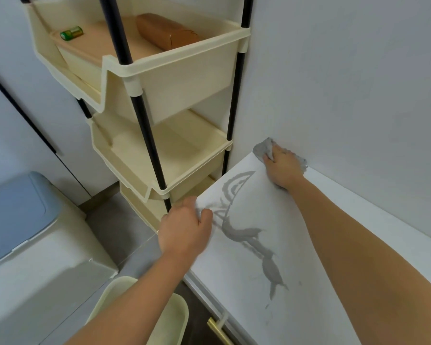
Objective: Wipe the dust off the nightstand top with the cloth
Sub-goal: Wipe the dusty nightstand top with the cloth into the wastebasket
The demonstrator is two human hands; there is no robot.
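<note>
The white nightstand top (296, 245) fills the lower right, with grey streaks (249, 232) of dust or damp smears curving across its left half. My right hand (283, 168) presses a grey cloth (263, 148) flat into the far left corner of the top, against the wall; the cloth shows around my fingers. My left hand (184, 230) grips the top's left edge, thumb lying on the surface, fingers curled under the edge.
A cream tiered rack (174, 78) with black poles stands just left of the nightstand, holding a brown pouch (164, 31) and a green battery (71, 33). A bin with a blue-grey lid (13, 215) is lower left. A cream basket (139, 312) sits below. White wall (358, 83) behind.
</note>
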